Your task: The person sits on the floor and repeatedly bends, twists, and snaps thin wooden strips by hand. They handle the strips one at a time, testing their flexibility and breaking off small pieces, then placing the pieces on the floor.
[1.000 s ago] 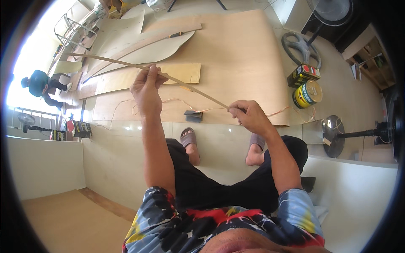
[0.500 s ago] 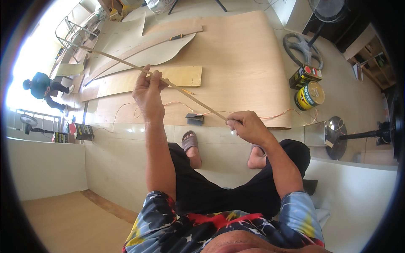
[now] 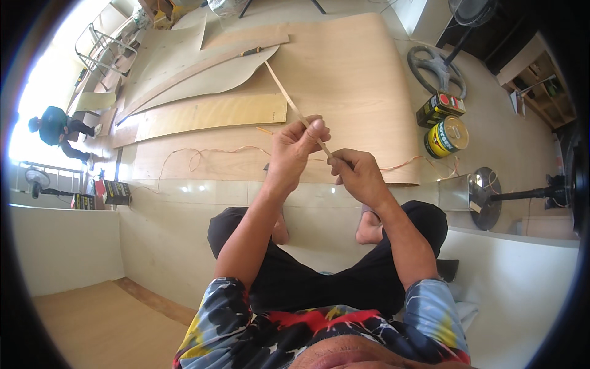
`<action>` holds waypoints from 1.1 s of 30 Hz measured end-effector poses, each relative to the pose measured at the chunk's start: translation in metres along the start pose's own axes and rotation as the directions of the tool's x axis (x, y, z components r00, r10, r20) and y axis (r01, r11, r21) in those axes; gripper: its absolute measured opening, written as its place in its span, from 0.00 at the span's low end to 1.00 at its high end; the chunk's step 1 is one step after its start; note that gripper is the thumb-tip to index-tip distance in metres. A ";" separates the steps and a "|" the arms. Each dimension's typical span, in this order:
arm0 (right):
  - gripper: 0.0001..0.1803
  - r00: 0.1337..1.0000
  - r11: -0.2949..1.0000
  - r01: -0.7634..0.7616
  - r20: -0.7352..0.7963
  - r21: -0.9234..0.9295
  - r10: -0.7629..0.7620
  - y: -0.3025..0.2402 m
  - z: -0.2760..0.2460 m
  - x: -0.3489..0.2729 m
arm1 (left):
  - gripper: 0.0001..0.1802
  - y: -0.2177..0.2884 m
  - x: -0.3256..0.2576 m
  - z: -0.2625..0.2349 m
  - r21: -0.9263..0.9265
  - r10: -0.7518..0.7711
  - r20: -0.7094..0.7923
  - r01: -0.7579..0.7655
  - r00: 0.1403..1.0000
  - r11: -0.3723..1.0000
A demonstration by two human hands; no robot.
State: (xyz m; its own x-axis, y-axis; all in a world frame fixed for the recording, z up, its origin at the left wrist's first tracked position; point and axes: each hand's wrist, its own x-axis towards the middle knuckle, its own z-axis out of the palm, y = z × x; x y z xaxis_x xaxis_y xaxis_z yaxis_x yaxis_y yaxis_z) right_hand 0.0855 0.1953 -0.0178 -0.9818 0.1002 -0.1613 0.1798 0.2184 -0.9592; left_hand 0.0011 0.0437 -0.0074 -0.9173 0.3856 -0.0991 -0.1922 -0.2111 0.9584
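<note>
A long thin wooden strip runs from my hands up and away over the plywood. My left hand pinches it between thumb and fingers at its near part. My right hand grips the strip's near end just beside the left hand; the two hands almost touch. Both are held above my knees, in front of a large curved plywood sheet lying on the floor.
A flat pale board and curved plywood offcuts lie on the sheet. Thin orange cord trails along its near edge. Two tins and a steering wheel are at right, a fan base nearer. Another person crouches far left.
The strip has swung from pointing far left to pointing up and away. My left hand has drawn in toward the right hand, so the hands now sit close together.
</note>
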 end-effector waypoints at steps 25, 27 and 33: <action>0.11 0.988 0.994 0.084 -0.136 0.066 -0.075 0.003 0.003 0.006 | 0.16 -0.031 -0.003 0.021 -0.054 -0.028 0.037 0.030 0.999 0.998; 0.10 0.987 0.995 0.078 -0.147 0.068 -0.067 0.004 0.004 0.005 | 0.15 -0.032 -0.002 0.020 -0.028 -0.029 0.039 0.030 0.999 0.999; 0.08 0.977 0.993 0.114 -0.186 0.035 -0.106 0.006 0.003 0.000 | 0.16 -0.032 0.001 0.020 -0.052 -0.022 -0.021 0.021 1.000 0.998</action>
State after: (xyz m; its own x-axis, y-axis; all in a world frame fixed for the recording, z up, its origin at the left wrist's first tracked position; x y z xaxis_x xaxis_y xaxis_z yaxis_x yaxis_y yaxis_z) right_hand 0.0867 0.1935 -0.0247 -0.9669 0.2549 -0.0128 0.0641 0.1938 -0.9789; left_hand 0.0134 0.0689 -0.0332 -0.9199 0.3714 -0.1261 -0.2295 -0.2490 0.9409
